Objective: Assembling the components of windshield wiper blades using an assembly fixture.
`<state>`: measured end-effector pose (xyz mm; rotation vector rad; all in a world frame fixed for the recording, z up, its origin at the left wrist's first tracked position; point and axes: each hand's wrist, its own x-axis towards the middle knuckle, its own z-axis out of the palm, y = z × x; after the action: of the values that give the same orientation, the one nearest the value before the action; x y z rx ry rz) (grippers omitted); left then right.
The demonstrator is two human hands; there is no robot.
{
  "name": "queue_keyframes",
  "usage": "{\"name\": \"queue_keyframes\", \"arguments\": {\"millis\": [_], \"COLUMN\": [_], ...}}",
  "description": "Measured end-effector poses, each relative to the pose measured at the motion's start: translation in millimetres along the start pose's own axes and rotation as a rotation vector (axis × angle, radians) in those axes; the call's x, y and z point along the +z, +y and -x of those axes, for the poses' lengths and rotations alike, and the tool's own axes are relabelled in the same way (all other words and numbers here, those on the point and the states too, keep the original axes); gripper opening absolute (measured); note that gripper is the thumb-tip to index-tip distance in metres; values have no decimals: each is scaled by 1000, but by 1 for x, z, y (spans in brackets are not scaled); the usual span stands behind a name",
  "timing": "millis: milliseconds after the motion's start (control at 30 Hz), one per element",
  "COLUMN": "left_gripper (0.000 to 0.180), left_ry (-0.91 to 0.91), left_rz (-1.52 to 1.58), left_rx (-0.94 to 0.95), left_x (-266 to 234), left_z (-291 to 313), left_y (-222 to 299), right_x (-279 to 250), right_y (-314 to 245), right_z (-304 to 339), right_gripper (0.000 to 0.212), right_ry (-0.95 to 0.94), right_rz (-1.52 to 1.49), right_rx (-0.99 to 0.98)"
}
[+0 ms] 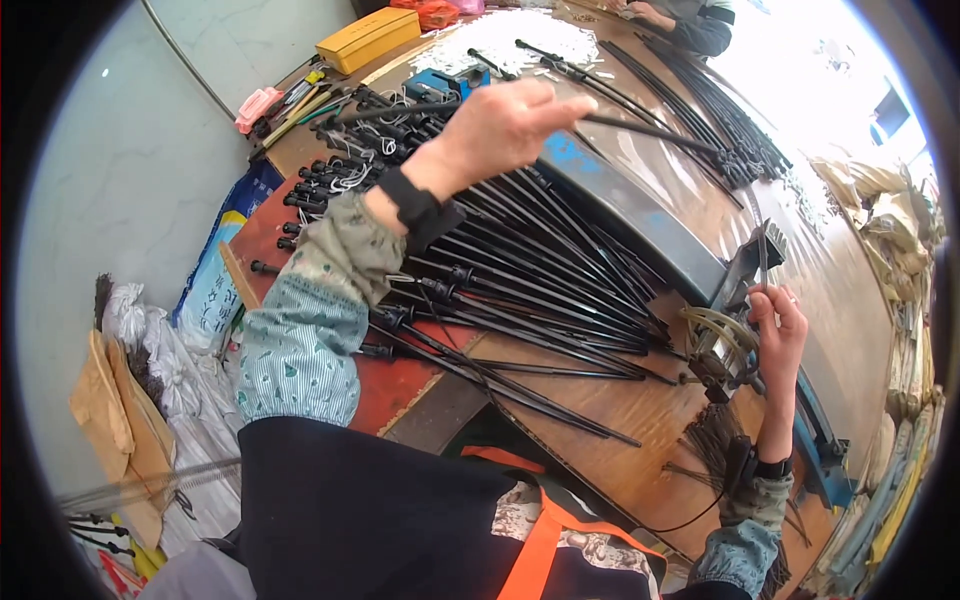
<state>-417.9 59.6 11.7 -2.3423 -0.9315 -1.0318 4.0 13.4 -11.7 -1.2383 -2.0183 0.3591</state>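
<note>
My left hand [505, 125] is closed around a long thin black rod [650, 128], held raised over the bench and slanting down to the right. Lower right, my right hand [780, 335] pinches a thin, dark upright strip [764, 265], whose kind I cannot make out. Those fingers are beside a metal bench device [725, 350] with a coil of pale tubing, fixed at the end of a long grey-blue metal beam [640, 215]. Below my left forearm a fanned heap of black rods [560, 260] lies with knobbed ends to the left, several with white cord loops.
More black rods [700, 100] and a pile of small white pieces [540, 40] lie across the bench. A yellow box [368, 40] and hand tools [300, 105] stand far left. Thin dark rods [712, 440] are bundled near my right wrist. Another person's hand [650, 14] is at the far edge.
</note>
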Motion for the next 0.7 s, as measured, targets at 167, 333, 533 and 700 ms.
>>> {"name": "queue_keyframes", "arguments": {"millis": [167,333,533,700], "left_gripper": [32,28,27,26], "left_ry": [-102,-166,-209,-245], "left_rz": [-66,-14,-14,-14], "left_rx": [-48,-116,-123,-152], "left_x": [-10,-12,-11,-16], "left_z": [28,46,56,65], "left_y": [-37,-45,-53,-55], "right_x": [7,22,25,32], "right_y": [-31,-45,-47,-57], "right_z": [-17,-17,-15,-14], "right_gripper": [10,10,10,11], "right_ry": [-28,-71,-61,-82], "right_rz": [82,141,150,150], "right_rx": [-217,-299,-334,-336]}}
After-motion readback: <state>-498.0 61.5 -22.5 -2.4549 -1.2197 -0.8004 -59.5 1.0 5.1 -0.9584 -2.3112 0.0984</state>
